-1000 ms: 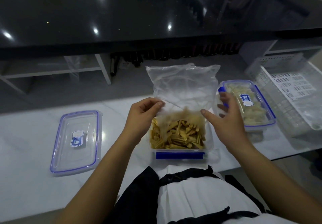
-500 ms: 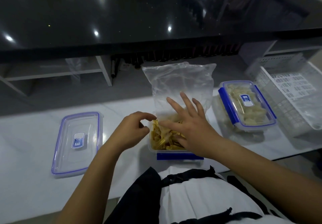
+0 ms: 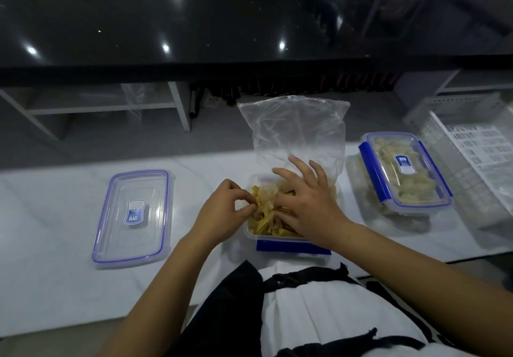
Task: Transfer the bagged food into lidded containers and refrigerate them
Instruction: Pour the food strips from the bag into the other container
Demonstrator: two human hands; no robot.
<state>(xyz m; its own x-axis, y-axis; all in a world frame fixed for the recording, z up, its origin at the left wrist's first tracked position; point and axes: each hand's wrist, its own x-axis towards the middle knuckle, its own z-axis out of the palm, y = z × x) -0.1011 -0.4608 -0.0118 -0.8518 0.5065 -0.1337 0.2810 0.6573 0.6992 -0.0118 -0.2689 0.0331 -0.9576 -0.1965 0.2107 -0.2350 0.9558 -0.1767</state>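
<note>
Head view: we see one box (image 3: 405,170) by basket, filled, lid on. Second box (image 3: 291,241) mid-counter, yellow food (image 3: 266,218) inside. Left hand (image 3: 222,212) pinches bag (image 3: 297,134); right hand (image 3: 308,201) spread flat on food. Spare lid (image 3: 133,215) waits. Fridge step left, we think.

Loose lid (image 3: 133,218) left of open container (image 3: 291,241)

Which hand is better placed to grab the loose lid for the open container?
Left. The loose lid lies on the left hand's side, while the right hand rests spread over the food in the open container.
</note>
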